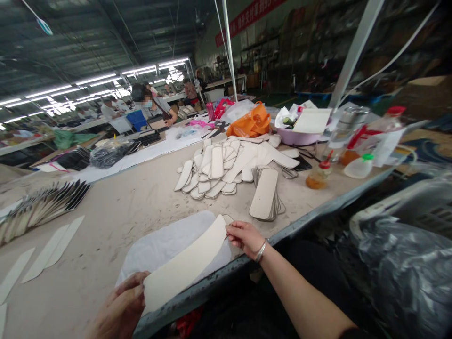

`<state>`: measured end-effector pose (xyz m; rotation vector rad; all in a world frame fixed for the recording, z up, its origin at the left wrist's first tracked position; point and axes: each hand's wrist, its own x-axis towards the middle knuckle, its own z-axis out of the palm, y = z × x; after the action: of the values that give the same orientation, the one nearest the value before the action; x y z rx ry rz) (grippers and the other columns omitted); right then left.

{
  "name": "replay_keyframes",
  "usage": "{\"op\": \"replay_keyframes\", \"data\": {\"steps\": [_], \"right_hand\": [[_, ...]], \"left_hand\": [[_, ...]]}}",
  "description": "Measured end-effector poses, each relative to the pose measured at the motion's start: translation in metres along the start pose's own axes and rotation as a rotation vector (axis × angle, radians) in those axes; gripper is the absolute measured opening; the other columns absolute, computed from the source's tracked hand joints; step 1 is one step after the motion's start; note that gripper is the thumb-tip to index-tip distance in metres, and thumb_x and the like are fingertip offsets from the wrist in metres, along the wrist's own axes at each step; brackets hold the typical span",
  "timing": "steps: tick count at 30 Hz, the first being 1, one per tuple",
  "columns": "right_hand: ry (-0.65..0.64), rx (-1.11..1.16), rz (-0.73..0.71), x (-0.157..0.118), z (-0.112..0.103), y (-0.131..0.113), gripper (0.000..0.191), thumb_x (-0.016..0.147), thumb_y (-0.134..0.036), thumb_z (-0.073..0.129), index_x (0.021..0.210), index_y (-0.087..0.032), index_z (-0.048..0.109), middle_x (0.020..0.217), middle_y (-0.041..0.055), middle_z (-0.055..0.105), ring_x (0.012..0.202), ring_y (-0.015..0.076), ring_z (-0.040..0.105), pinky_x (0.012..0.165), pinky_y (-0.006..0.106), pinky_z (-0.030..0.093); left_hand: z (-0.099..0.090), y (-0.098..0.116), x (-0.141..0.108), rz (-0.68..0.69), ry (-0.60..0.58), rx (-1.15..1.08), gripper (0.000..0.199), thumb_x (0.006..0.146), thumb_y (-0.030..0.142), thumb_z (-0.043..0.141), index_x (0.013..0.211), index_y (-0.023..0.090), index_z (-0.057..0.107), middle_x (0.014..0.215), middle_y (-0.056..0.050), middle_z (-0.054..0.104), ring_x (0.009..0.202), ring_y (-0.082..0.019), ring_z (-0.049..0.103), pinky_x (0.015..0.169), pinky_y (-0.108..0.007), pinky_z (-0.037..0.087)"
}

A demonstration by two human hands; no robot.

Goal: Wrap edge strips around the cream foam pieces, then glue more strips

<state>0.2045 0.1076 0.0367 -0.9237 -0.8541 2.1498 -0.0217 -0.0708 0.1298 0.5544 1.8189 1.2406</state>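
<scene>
A long cream-coloured strip (187,259) with a rounded far end stretches between my two hands, over a white sheet (155,245) at the table's near edge. My left hand (122,301) grips the strip's near end, thumb on top. At the far end, the fingers of my right hand (245,238) pinch its edge; a small rounded piece shows just behind there. Beyond my right hand stands a fanned stack of cream pieces (264,194) with rounded corners. A large loose heap of similar pieces (217,162) lies farther back.
Several cut strips (52,242) and a row of dark-edged pieces (45,207) lie at left. An orange bag (250,121), a purple basin (300,136), a small glue-coloured bottle (319,176) and a green-capped bottle (359,167) stand at right. A co-worker (155,106) sits across the table.
</scene>
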Motion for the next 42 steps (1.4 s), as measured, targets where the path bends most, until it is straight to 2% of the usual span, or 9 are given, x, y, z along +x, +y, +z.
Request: {"op": "replay_keyframes", "data": {"steps": [3,7,11,16,20,29,36,39,42], "right_hand": [[0.074,-0.014,-0.026,0.003,-0.002,-0.002,0.035,0.053,-0.038,0.079,0.065,-0.015,0.055,0.052,-0.0039,0.056,0.042,0.0035,0.047,0.039,0.013,0.038],[0.15,-0.079,-0.07,0.01,-0.003,0.002,0.035,0.056,-0.041,0.074,0.064,-0.017,0.051,0.052,-0.0047,0.055,0.042,0.0043,0.047,0.043,0.016,0.042],[0.237,-0.237,-0.142,0.018,-0.006,0.007,0.031,0.059,-0.04,0.069,0.067,-0.019,0.047,0.052,-0.0058,0.055,0.045,0.0075,0.051,0.048,0.021,0.046],[0.363,-0.58,-0.217,0.027,-0.014,0.009,0.02,0.063,-0.027,0.061,0.078,-0.02,0.051,0.051,-0.0055,0.059,0.045,0.012,0.054,0.048,0.024,0.045],[0.432,-0.829,-0.255,0.033,-0.02,0.009,0.014,0.067,-0.024,0.055,0.08,-0.02,0.057,0.053,-0.0039,0.061,0.052,0.0134,0.058,0.056,0.024,0.043],[0.448,-1.11,-0.213,0.047,-0.028,0.01,0.014,0.068,-0.025,0.055,0.079,-0.019,0.061,0.064,-0.0002,0.067,0.063,0.015,0.062,0.06,0.024,0.042],[0.412,-1.192,-0.167,0.049,-0.031,0.009,0.018,0.071,-0.032,0.054,0.081,-0.02,0.062,0.066,0.0001,0.068,0.065,0.0163,0.063,0.061,0.026,0.043],[0.409,-1.222,-0.156,0.05,-0.033,0.009,0.018,0.071,-0.034,0.054,0.08,-0.021,0.062,0.066,-0.0001,0.068,0.068,0.017,0.064,0.062,0.026,0.044],[0.41,-1.243,-0.151,0.05,-0.035,0.01,0.021,0.071,-0.037,0.054,0.081,-0.021,0.062,0.067,0.0001,0.068,0.069,0.0175,0.065,0.063,0.027,0.045]], "left_hand": [[-0.002,-0.016,0.01,-0.029,-0.105,-0.058,0.022,0.053,0.037,0.068,0.057,0.018,0.058,0.053,0.001,0.048,0.052,-0.015,0.046,0.05,-0.027,0.04],[-0.002,-0.035,0.025,-0.048,-0.112,-0.105,0.023,0.057,0.036,0.066,0.056,0.017,0.055,0.054,0.002,0.047,0.053,-0.013,0.044,0.052,-0.025,0.039],[-0.001,-0.045,0.036,-0.073,-0.111,-0.082,0.021,0.057,0.032,0.067,0.057,0.016,0.053,0.054,0.003,0.047,0.053,-0.011,0.044,0.052,-0.023,0.038],[0.001,-0.053,0.053,-0.086,-0.082,0.111,0.021,0.06,0.036,0.062,0.061,0.018,0.052,0.05,0.004,0.049,0.048,-0.011,0.044,0.047,-0.021,0.032],[0.002,-0.061,0.067,-0.056,-0.066,0.307,0.024,0.063,0.042,0.057,0.065,0.018,0.055,0.047,0.004,0.051,0.046,-0.012,0.047,0.047,-0.021,0.033],[-0.001,-0.074,0.089,-0.034,-0.09,0.522,0.022,0.068,0.038,0.049,0.068,0.017,0.056,0.052,0.002,0.057,0.042,-0.012,0.051,0.042,-0.021,0.035],[0.0,-0.071,0.09,-0.106,-0.141,0.48,0.013,0.068,0.027,0.047,0.069,0.016,0.054,0.053,0.0,0.06,0.048,-0.014,0.059,0.043,-0.021,0.039],[0.0,-0.071,0.088,-0.115,-0.15,0.453,0.016,0.07,0.031,0.048,0.071,0.016,0.054,0.06,-0.003,0.064,0.054,-0.017,0.063,0.046,-0.022,0.042],[0.0,-0.069,0.086,-0.054,-0.143,0.543,0.025,0.072,0.04,0.052,0.072,0.015,0.056,0.054,-0.003,0.064,0.051,-0.017,0.061,0.047,-0.023,0.041]]}}
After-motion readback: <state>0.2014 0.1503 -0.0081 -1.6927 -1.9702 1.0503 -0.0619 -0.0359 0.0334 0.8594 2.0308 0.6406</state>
